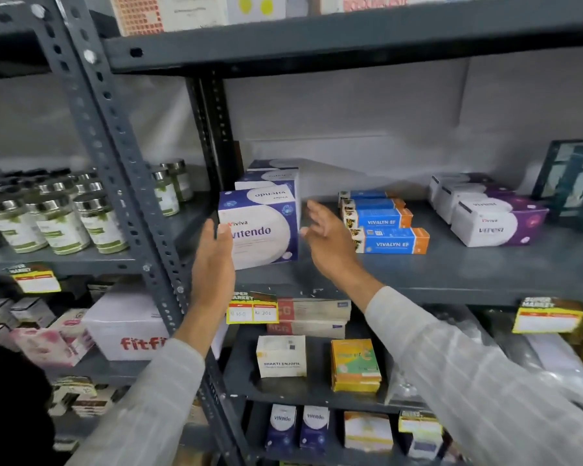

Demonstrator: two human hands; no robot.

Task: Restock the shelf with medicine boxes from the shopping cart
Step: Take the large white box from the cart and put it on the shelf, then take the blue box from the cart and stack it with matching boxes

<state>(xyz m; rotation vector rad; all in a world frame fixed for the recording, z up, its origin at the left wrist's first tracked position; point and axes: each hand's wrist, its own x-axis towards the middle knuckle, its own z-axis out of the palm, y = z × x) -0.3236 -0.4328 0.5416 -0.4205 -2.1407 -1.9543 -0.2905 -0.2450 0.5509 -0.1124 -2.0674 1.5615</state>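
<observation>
A grey slotted steel upright runs down at 9 o'clock of the hands, dividing the bays. Beyond it stand jars with silver lids in rows. On the same grey shelf, at 3 o'clock of the hands, four blue-and-orange Vivalyn EF cartons lie staggered in a row going back, and further toward 3 o'clock sit purple-and-white boxes, with dark teal boxes leaning at the far edge. Yellow price tags hang on the shelf lip at 6 o'clock, above a lower shelf of small cartons (a white one reads "Shakti Enjofil").

The front Vitendo box stands upright at the left end of the shelf, just beside the dark rear post, its base on the shelf near the front edge. It is blue-violet with a large white oval panel carrying the name; more boxes like it line up directly behind, toward 12 o'clock.

The left hand presses against the box's left front corner, thumb up along the face, fingers flat rather than wrapped. The right hand is spread wide with fingers apart, hovering just beside the box's right edge, holding nothing; whether it touches the box is unclear.
</observation>
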